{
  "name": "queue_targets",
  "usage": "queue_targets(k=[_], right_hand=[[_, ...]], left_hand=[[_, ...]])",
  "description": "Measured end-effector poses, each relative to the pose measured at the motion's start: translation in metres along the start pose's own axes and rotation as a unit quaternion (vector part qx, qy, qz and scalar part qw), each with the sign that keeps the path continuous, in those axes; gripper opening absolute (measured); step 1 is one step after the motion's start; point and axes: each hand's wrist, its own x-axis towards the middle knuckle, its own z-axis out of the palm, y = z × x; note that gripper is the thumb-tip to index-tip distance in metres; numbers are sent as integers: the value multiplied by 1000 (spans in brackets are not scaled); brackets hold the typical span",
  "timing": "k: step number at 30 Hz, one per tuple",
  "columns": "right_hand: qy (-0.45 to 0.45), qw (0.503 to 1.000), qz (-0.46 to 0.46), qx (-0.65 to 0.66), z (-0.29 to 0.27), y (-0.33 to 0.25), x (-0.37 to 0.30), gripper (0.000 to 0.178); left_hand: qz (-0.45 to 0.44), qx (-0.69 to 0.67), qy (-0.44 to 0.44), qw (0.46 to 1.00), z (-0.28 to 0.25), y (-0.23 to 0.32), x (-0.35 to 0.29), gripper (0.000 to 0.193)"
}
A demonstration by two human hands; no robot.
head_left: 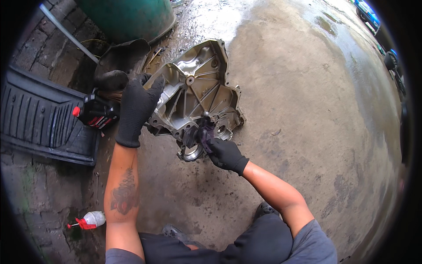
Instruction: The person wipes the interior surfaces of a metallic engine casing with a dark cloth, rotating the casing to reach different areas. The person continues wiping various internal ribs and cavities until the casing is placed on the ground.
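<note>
A large ribbed metal casing [210, 83], like a transmission housing, stands tilted on the concrete with its hollow side toward me. My left hand [137, 108], in a black knit glove, is closed over the casing's left rim. In my gloved right hand [226, 154] is a crumpled dark purple rag [205, 134], pressed to the casing's lower part beside a round bore. The rag and fingers cover some of that area. A rounded metal knob [206, 114] shows just above the rag.
Left of the casing lie a black oil bottle [97, 113] with a red cap and a ribbed black plastic mat [39, 119]. Behind stands a green drum [127, 20]. A white bottle with a red top [92, 219] lies by my left forearm. Wet concrete [211, 17] stretches beyond.
</note>
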Motion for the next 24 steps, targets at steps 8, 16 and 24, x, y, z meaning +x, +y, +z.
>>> queue_targets(k=[8,16,24], right_hand=[[133,982,134,9,-2,42,-14,58],[-132,972,159,-108,-13,4,26,65],[-14,977,207,-54,-34,8,41,51]], left_hand=[[-20,-9,-26,999,0,-5,2,42],[-15,-14,-20,1000,1,-7,4,46],[-15,11,-20,1000,0,-4,2,44]])
